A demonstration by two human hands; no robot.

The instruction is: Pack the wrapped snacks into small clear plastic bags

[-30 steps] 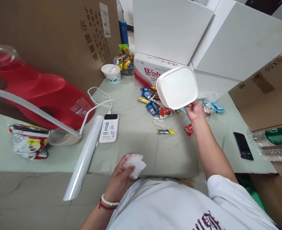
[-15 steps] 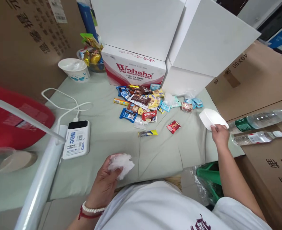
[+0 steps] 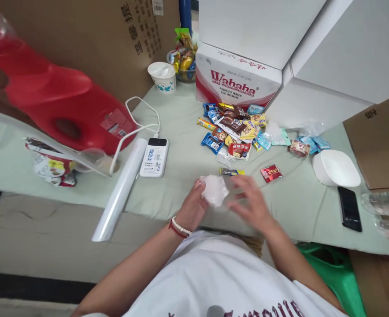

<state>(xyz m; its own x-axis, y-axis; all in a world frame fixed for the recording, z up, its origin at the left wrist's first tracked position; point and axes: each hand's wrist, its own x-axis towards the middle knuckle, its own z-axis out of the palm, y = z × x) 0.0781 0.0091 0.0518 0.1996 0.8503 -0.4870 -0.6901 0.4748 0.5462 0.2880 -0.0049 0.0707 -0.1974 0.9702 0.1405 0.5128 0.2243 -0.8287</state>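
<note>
Now that the white container (image 3: pixel 323 171) sits released beside the phone (image 3: pixel 350 209), I see the right hand (image 3: pixel 254 205) spread and empty, free near the white wad (image 3: pixel 215 190) the left hand (image 3: pixel 193 205) pinches above the table (image 3: pixel 181 132)

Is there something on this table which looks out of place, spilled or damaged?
The shiny roll looks askew: it lies slantwise beside the power bank, its near end sticking out past the front edge of the table. The snack packets lie in a loose heap, but I see no clear spill or damage.
</note>
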